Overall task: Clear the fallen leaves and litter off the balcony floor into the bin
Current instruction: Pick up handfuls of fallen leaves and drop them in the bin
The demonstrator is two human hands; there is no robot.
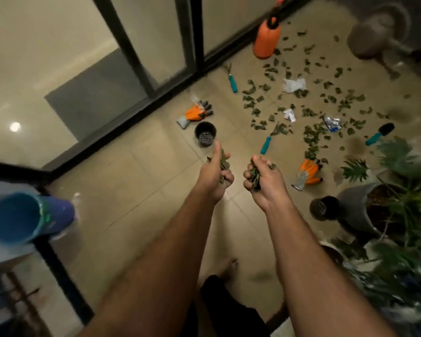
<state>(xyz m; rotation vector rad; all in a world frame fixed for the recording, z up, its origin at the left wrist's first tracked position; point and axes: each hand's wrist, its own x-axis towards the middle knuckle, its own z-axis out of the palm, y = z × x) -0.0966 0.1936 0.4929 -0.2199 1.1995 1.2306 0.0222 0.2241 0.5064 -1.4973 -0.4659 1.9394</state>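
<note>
Both hands, left [215, 175] and right [263, 177], each clutching leaves [255, 176] above bare tiles [136, 190] beside door frame [102, 139]

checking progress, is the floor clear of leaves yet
No, many leaves and bits of litter lie scattered on the floor, while the left hand and right hand each hold a bunch.

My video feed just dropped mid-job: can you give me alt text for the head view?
Seen from above, the left hand and right hand each grip a clump of green leaves over the tiled balcony floor. Beyond them lie many scattered leaves, litter scraps, teal-handled garden tools and orange gloves; a blue bin sits at far left.
</note>
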